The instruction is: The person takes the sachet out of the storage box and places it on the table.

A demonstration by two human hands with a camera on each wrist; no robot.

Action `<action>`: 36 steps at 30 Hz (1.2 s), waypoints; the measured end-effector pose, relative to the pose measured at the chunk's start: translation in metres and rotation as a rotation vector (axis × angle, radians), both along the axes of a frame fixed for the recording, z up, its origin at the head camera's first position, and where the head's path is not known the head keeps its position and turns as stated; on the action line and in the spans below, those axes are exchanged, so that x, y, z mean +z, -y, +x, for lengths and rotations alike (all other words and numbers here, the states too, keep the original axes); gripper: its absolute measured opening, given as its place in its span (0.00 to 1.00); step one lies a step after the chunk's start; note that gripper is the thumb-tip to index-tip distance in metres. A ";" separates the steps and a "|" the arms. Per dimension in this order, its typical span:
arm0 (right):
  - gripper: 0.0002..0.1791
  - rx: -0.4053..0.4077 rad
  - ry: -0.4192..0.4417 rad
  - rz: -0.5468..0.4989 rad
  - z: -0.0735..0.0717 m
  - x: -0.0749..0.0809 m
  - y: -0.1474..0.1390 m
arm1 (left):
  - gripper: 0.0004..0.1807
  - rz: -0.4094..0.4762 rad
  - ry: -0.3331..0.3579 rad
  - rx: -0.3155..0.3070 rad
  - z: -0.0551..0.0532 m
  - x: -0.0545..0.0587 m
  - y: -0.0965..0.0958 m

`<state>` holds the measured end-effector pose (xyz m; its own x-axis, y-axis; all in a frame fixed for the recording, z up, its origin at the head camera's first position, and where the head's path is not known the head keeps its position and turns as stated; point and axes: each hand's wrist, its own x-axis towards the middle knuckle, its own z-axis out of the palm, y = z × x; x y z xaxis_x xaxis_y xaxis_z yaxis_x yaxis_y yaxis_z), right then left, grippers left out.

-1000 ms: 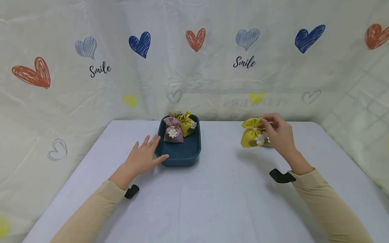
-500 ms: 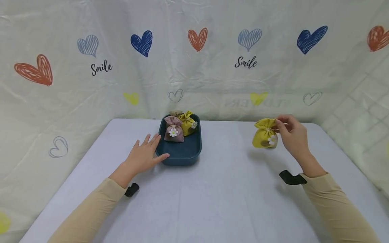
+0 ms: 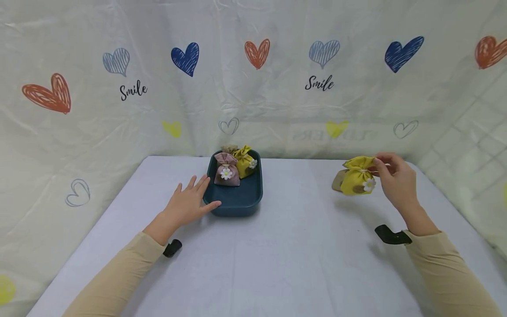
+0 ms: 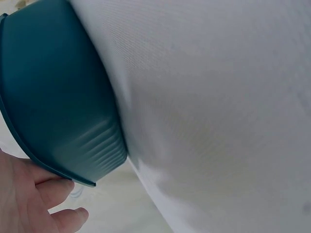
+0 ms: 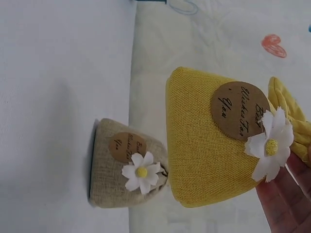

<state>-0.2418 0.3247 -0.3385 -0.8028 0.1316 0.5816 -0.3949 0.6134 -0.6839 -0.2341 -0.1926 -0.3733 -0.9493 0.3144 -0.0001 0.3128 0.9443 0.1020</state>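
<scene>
A pale sheet [image 3: 356, 22] printed with hearts and "Smile" hangs behind a white-covered table [image 3: 293, 246]. Two arms in beige sleeves [image 3: 451, 268] reach in from the table's near edge. A dark teal tray [image 3: 233, 202] sits by the far edge, left of its middle. The left hand [image 3: 184, 202] has its fingers straight and spread apart, touching the tray's left rim. The right hand [image 3: 400, 182], toward the table's far right corner, has thumb and finger clamped on the tied neck of a yellow bag [image 5: 199, 141], which hangs above the table. Just beside it, partly covered in the head view, a beige bag [image 5: 109, 174] stands upright on the table near the far edge. At the tray's far end are a pink bag [image 3: 234, 179], a second yellow bag [image 3: 242, 170] and a mostly hidden tan bag [image 3: 229, 148]. The held bag bears a white flower [image 5: 271, 147] and a round brown tag [image 5: 238, 109] reading "Best Wishes For You".
</scene>
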 end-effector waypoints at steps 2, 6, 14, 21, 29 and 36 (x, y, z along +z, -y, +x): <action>0.14 -0.017 0.001 -0.008 0.001 0.001 -0.004 | 0.52 0.001 0.003 -0.001 0.000 0.000 0.000; 0.13 -0.033 -0.002 -0.037 0.002 0.001 -0.012 | 0.52 0.006 0.011 -0.001 0.000 -0.001 0.001; 0.06 -0.059 -0.024 -0.090 0.004 0.001 -0.029 | 0.52 0.003 0.010 -0.002 0.000 -0.003 0.001; 0.08 -0.087 -0.006 -0.079 0.009 0.002 -0.036 | 0.52 0.004 0.001 -0.005 -0.001 -0.002 0.001; 0.07 -0.102 0.001 -0.094 0.010 0.000 -0.041 | 0.52 -0.006 0.002 -0.003 -0.001 -0.001 0.000; 0.05 -0.128 0.046 -0.089 0.009 -0.004 -0.047 | 0.53 0.009 0.002 -0.004 -0.002 -0.003 0.001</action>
